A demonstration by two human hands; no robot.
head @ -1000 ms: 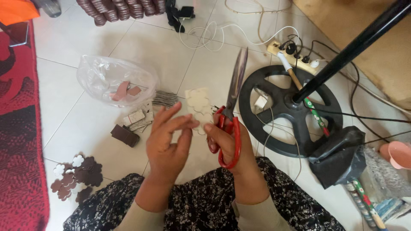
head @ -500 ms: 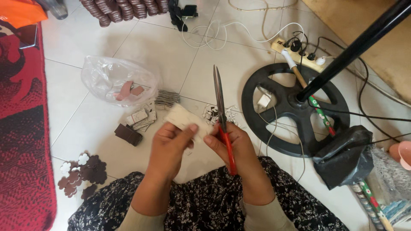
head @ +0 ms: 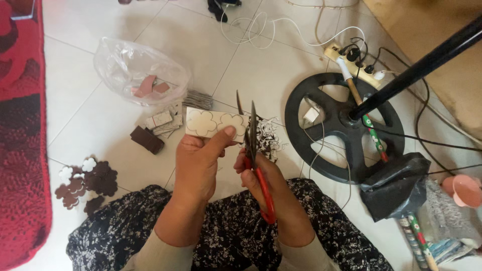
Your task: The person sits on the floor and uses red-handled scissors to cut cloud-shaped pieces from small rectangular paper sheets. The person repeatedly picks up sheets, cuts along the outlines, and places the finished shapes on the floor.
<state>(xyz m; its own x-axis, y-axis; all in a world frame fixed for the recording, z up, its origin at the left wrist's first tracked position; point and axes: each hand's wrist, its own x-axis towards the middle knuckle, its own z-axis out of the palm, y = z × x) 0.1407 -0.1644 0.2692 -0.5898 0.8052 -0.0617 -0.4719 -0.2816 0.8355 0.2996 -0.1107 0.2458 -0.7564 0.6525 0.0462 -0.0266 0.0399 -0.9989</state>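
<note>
My left hand (head: 198,163) pinches a cream strip of card (head: 213,123) with flower outlines drawn on it, held flat above the tiled floor. My right hand (head: 268,183) grips red-handled scissors (head: 253,150), blades pointing away from me and slightly apart at the strip's right end. Below the scissors lies a small heap of curly white offcuts (head: 268,135). My lap in dark flowered cloth (head: 221,236) fills the bottom of the view.
A clear plastic bag (head: 140,70) with brown pieces lies at upper left, small card pieces (head: 160,120) beside it. Brown and white cut flowers (head: 85,180) lie at lower left by a red rug (head: 22,125). A black round stand base (head: 346,125), cables and a power strip (head: 354,62) are right.
The strip has been turned flat toward me, showing its flower outlines. The scissors came closer to its right end, and the view moved closer to my hands.
</note>
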